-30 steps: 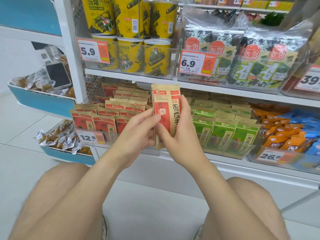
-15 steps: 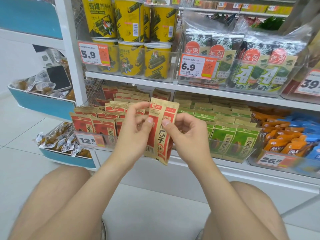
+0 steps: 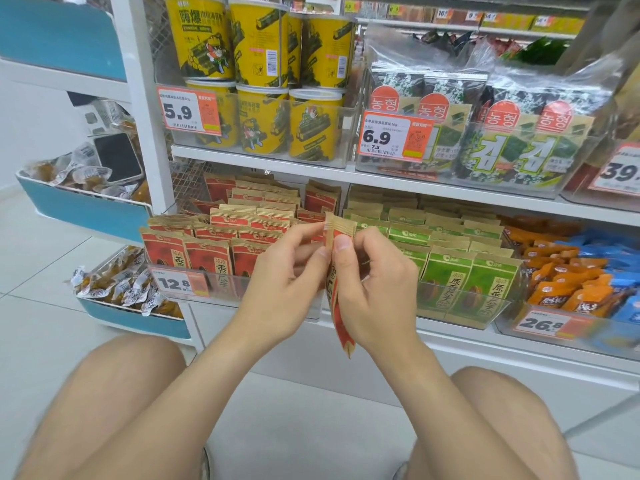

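Item: red seed packet (image 3: 341, 327), one, held edge-on in front of the lower shelf, between the red-packet tray (image 3: 227, 289) and the green packets (image 3: 450, 282).
Grip: your left hand (image 3: 287, 275) pinches its upper edge. Your right hand (image 3: 375, 289) curls round its middle, thumb on the seam.
Handling: grip firmly, turn its face forward, then slot it upright into the red row.

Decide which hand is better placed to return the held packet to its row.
Probably left: left hand pinches the red packet beside the shelved red packets; right hand fronts green packets.
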Available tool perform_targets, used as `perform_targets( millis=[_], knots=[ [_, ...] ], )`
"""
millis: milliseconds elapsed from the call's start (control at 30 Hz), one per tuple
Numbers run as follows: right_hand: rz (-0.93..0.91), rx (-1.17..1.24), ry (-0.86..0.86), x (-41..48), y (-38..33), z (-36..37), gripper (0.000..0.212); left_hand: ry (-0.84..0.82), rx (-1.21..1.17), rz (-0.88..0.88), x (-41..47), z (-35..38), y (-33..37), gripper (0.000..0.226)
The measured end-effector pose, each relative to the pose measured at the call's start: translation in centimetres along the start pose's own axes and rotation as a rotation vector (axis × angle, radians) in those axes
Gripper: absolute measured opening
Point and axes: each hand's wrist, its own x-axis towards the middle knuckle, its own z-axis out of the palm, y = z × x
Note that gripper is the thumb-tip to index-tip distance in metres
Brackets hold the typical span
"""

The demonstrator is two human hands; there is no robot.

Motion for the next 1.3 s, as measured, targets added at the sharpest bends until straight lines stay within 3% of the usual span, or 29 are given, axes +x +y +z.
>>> perform_targets(
  millis=[233,400,600,767,867,933,1000,1100,1300],
  knots=[
    [0.036,0.007,-0.022,-0.1,0.2,0.6,0.031,0.006,-0.111,-0.084,0.5,-0.2,-0.2,0.028],
    [0.080,0.111,-0.097,0.3,0.0,0.4,0.024,0.034,-0.153,0.018,0.1,-0.3,-0.1,0.033],
    [0.205,0.192,-0.199,0.1,0.1,1.0,0.012,-0.030,0.003,0.149,-0.1,-0.2,0.5,0.030],
    [0.233,0.197,-0.243,0.0,0.2,0.8,0.021,-0.051,-0.107,0.039,0.1,-0.2,0.0,0.036],
    [0.256,0.209,-0.290,0.0,-0.1,0.5,0.035,-0.052,-0.531,-0.171,0.6,-0.6,0.4,0.025],
    [0.279,0.226,-0.346,0.2,-0.3,0.1,0.043,-0.064,-0.723,-0.263,0.8,-1.0,0.5,0.031],
    [0.270,0.204,-0.407,0.3,-0.3,-0.1,0.048,-0.095,-0.755,-0.306,0.9,-1.4,0.5,0.034],
    [0.227,0.217,-0.411,0.2,-0.1,0.0,0.038,-0.094,-0.772,-0.343,1.0,-1.8,0.2,0.034],
    [0.320,0.513,-0.378,0.5,-0.2,0.2,0.020,-0.076,-0.691,-0.260,1.0,-2.2,0.1,0.023]
  ],
)
